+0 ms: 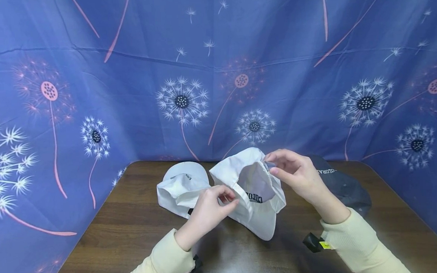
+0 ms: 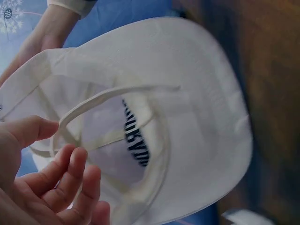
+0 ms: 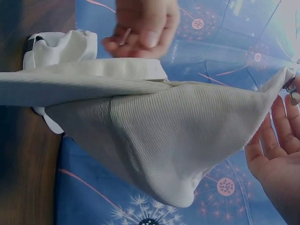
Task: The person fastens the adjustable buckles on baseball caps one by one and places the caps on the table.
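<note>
A white baseball cap [image 1: 260,226] with dark lettering hangs tilted above the table, its inside facing me and its brim downward. My right hand [image 1: 297,171] pinches the back edge beside a small metal buckle [image 3: 294,97]. At the cap's other side is my left hand [image 1: 210,208], fingers loosely curled. The left wrist view shows its thumb close to a thin white band [image 2: 101,97] that loops across the cap's opening. A gap shows between that thumb and the fingers. Whether the thumb touches the band is hard to tell.
A second white cap [image 1: 185,170] lies on the brown wooden table [image 1: 109,243] at the left, partly behind my left hand. On the right, a dark grey cap [image 1: 347,188] sits behind my right wrist. Blue dandelion-print cloth [image 1: 214,39] hangs around the table.
</note>
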